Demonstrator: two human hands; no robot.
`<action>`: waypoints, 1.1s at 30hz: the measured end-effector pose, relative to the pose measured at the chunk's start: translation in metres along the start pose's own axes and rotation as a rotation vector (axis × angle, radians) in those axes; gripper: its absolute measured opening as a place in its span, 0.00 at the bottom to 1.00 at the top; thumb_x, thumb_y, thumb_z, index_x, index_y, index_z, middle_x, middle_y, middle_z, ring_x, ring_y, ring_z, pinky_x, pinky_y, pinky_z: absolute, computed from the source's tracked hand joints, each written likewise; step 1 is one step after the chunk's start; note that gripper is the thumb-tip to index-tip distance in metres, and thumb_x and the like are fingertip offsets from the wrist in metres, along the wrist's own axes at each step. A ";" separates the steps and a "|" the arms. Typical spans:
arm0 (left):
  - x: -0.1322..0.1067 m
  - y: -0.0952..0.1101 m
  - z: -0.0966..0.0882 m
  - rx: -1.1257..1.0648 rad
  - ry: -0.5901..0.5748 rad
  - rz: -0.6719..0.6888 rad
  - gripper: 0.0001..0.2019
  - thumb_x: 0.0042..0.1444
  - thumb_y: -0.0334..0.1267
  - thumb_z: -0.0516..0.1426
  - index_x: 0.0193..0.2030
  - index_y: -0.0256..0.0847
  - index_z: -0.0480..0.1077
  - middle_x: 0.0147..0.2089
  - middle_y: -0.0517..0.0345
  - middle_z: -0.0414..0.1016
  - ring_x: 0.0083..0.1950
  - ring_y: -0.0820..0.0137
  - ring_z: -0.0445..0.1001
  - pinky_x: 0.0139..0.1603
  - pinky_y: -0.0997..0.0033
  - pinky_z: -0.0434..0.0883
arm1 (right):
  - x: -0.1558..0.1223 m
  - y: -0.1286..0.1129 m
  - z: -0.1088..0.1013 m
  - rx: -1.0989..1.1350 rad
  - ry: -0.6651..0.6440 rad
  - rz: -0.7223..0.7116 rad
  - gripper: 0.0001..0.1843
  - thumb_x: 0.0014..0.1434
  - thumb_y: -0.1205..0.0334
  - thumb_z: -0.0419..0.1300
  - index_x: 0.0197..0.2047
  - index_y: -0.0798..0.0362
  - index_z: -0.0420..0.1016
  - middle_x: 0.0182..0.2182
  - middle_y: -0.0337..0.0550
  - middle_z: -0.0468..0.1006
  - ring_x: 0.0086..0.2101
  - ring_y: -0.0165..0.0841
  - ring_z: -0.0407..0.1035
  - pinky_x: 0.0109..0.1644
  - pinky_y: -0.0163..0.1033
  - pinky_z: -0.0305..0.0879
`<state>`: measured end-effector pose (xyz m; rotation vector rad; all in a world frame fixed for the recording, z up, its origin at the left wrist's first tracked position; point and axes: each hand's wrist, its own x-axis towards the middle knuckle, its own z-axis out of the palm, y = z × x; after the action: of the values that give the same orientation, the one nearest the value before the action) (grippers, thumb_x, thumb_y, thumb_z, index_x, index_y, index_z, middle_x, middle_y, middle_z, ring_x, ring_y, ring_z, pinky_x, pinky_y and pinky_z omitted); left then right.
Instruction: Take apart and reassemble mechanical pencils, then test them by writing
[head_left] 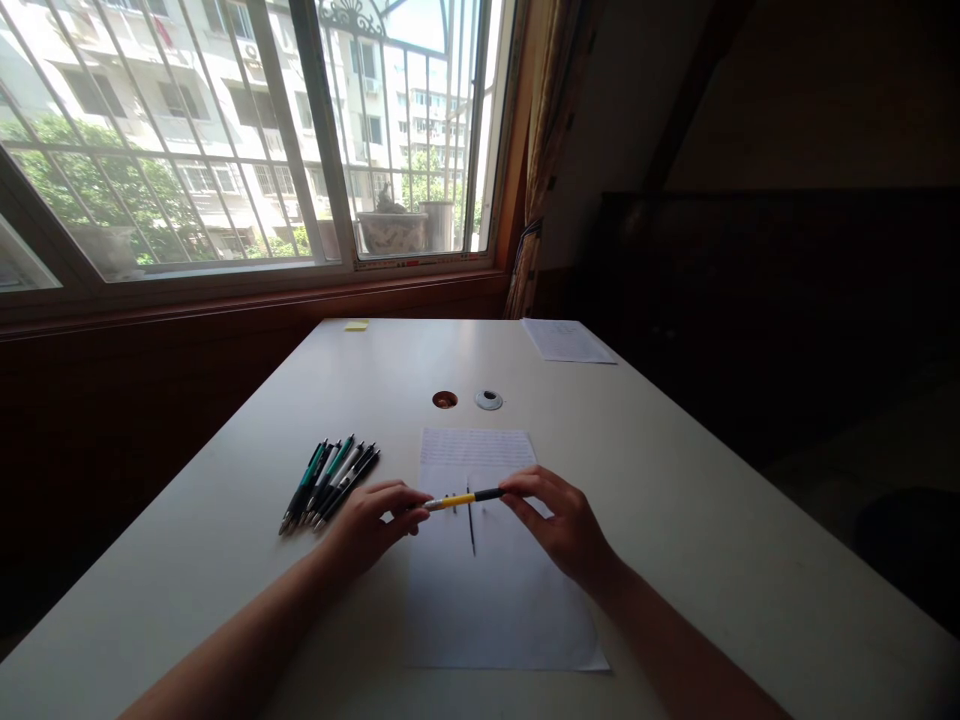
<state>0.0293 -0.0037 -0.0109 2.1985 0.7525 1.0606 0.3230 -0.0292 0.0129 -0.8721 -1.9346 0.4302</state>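
A yellow pen with a dark grip is held level above a sheet of paper. My left hand pinches its silvery left end between thumb and fingers. At the other end, the fingertips of my right hand close on the dark grip. Under the pen, a thin dark refill lies lengthwise on the paper. A few tiny dark parts are beside it, partly hidden by the pen and too small to name. Left of my left hand lies a bunch of several click pens, black, green and white.
The white table reaches to a barred window. Beyond the paper are a round hole and its white grommet cap. Papers lie at the far right edge, a yellow sticky note at the far left.
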 end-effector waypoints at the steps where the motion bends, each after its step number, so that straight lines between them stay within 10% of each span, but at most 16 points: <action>1: 0.000 0.000 0.000 0.002 -0.001 -0.003 0.10 0.62 0.35 0.59 0.50 0.37 0.75 0.34 0.53 0.77 0.30 0.73 0.76 0.33 0.74 0.76 | 0.000 0.000 0.000 -0.001 0.001 0.013 0.08 0.65 0.66 0.59 0.46 0.48 0.74 0.37 0.43 0.77 0.39 0.36 0.73 0.43 0.44 0.76; 33: 0.002 0.002 -0.002 0.026 0.145 -0.083 0.10 0.64 0.39 0.58 0.46 0.36 0.75 0.35 0.53 0.77 0.29 0.73 0.77 0.30 0.75 0.77 | -0.004 0.017 -0.009 0.048 0.117 0.263 0.05 0.64 0.60 0.59 0.43 0.49 0.73 0.39 0.42 0.75 0.41 0.37 0.73 0.49 0.46 0.74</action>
<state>0.0295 -0.0031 -0.0070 2.1098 0.9182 1.1830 0.3392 -0.0206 0.0047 -1.1009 -1.7021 0.5657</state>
